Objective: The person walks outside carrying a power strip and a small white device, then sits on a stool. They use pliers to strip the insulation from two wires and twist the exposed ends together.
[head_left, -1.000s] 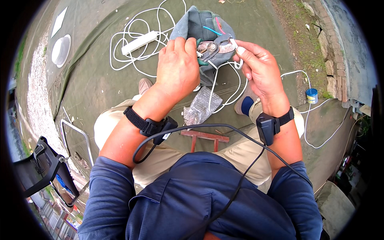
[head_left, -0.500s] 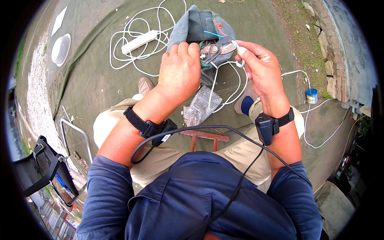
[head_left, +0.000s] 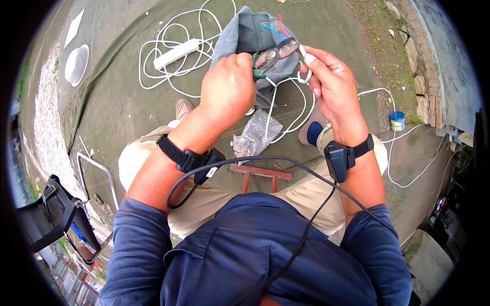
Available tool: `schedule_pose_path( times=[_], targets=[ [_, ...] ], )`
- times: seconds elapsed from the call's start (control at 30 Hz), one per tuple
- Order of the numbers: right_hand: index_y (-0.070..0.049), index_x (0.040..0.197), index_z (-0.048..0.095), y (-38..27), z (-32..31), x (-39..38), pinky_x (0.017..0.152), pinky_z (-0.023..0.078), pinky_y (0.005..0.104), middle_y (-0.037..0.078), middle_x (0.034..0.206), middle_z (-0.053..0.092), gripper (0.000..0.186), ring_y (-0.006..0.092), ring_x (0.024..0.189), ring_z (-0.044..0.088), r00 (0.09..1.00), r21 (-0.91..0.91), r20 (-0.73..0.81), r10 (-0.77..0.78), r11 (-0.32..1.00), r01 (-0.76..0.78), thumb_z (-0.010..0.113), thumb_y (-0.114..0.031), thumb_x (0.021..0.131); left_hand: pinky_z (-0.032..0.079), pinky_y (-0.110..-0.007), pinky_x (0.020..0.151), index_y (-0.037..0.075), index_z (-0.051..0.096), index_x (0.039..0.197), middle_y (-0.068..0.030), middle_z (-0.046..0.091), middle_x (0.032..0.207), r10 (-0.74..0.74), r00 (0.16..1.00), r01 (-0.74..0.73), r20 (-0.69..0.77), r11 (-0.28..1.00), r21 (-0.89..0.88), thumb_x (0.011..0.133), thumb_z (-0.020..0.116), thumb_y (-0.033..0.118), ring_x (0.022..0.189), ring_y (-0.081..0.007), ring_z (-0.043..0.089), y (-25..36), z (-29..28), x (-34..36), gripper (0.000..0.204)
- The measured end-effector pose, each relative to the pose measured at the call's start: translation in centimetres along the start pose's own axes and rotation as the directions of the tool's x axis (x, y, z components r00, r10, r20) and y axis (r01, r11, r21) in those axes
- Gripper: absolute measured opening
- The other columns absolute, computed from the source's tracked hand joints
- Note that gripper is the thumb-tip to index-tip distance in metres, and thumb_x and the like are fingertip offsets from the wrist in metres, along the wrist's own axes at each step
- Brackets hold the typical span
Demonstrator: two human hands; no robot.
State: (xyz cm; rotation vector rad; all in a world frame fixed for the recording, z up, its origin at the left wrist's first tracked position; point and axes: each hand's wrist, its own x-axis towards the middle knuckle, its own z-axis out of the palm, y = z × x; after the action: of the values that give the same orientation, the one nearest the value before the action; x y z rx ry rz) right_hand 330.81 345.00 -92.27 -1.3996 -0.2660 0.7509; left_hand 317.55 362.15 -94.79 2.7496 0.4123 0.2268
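Observation:
My left hand [head_left: 227,84] is closed on the green handle of the metal cutters [head_left: 273,55], whose head is tilted up to the right. My right hand [head_left: 329,81] grips a white cable [head_left: 307,74] in a pinch, its upper end at the jaw tip. Behind the cutters sits a grey fabric bag [head_left: 234,35], with blue [head_left: 271,29] and red [head_left: 282,23] thin pieces showing at its top. A crumpled bubble-wrap sheet [head_left: 258,135] lies below the bag, beside loops of white cable.
A white power strip [head_left: 176,53] lies among coiled cable. A blue can [head_left: 397,121] is at right. Around me are a red wooden frame [head_left: 260,173], a white dome-shaped thing [head_left: 76,64], a black chair [head_left: 51,214], a metal tube and a stone edge.
The cutters' head has swung upward and tilted more steeply, partly blurred now. My right hand's fingers have shifted slightly up along with the cable.

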Motion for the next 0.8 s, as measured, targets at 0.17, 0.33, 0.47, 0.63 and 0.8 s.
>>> schedule_pose_path(
  times=[0.17, 0.33, 0.47, 0.63, 0.8],
  targets=[
    [0.001, 0.118, 0.067, -0.2, -0.8, 0.4, 0.049, 0.037, 0.0181, 0.003, 0.086, 0.067, 0.028, 0.0037, 0.054, 0.052, 0.996, 0.129, 0.04, 0.085, 0.988, -0.09, 0.061, -0.018, 0.098, 0.05, -0.051, 0.078, -0.003, 0.051, 0.114, -0.0251, 0.063, 0.099, -0.041, 0.994, 0.03, -0.098, 0.994, -0.105, 0.078, 0.069, 0.008, 0.094, -0.0429, 0.062, -0.4, -0.4, 0.2, 0.042],
    [0.0, 0.117, 0.067, -0.6, -0.6, 0.3, 0.049, 0.039, 0.0184, 0.001, 0.087, 0.067, 0.028, 0.0051, 0.058, 0.06, 0.99, 0.191, 0.087, 0.109, 0.974, -0.124, 0.061, -0.02, 0.098, 0.047, -0.05, 0.083, -0.004, 0.051, 0.118, -0.0231, 0.059, 0.101, 0.039, 0.995, -0.05, -0.096, 0.992, -0.117, 0.075, 0.07, 0.007, 0.097, -0.0413, 0.058, 0.2, -0.6, -0.4, 0.049],
    [0.0, 0.116, 0.067, -0.1, -0.6, 0.3, 0.049, 0.04, 0.0189, 0.001, 0.088, 0.068, 0.028, 0.0059, 0.059, 0.061, 0.993, 0.11, 0.102, 0.051, 0.992, -0.062, 0.064, -0.02, 0.097, 0.045, -0.047, 0.085, -0.002, 0.051, 0.122, -0.0198, 0.054, 0.102, 0.088, 0.982, -0.095, -0.164, 0.995, -0.035, 0.071, 0.069, 0.005, 0.097, -0.039, 0.055, 0.5, -1.1, -0.3, 0.054],
    [-0.001, 0.113, 0.068, 0.0, -0.2, 0.2, 0.049, 0.04, 0.0185, -0.001, 0.083, 0.065, 0.023, 0.0047, 0.058, 0.056, 0.994, 0.024, 0.104, 0.036, 0.999, -0.039, 0.068, -0.016, 0.095, 0.044, -0.048, 0.085, -0.002, 0.051, 0.124, -0.0192, 0.053, 0.103, 0.12, 0.96, -0.119, -0.252, 0.993, 0.016, 0.068, 0.067, 0.002, 0.098, -0.0392, 0.054, 0.6, -1.6, 0.0, 0.058],
    [0.0, 0.106, 0.069, -0.1, 0.5, 0.2, 0.047, 0.036, 0.0182, -0.004, 0.077, 0.061, 0.022, 0.0017, 0.055, 0.046, 0.997, -0.062, 0.074, -0.014, 0.998, 0.019, 0.072, -0.016, 0.092, 0.044, -0.048, 0.083, -0.003, 0.051, 0.124, -0.0196, 0.054, 0.104, 0.075, 0.977, -0.055, -0.198, 0.993, 0.106, 0.068, 0.063, 0.001, 0.098, -0.039, 0.054, -0.2, -1.3, 0.1, 0.058]
  ],
)
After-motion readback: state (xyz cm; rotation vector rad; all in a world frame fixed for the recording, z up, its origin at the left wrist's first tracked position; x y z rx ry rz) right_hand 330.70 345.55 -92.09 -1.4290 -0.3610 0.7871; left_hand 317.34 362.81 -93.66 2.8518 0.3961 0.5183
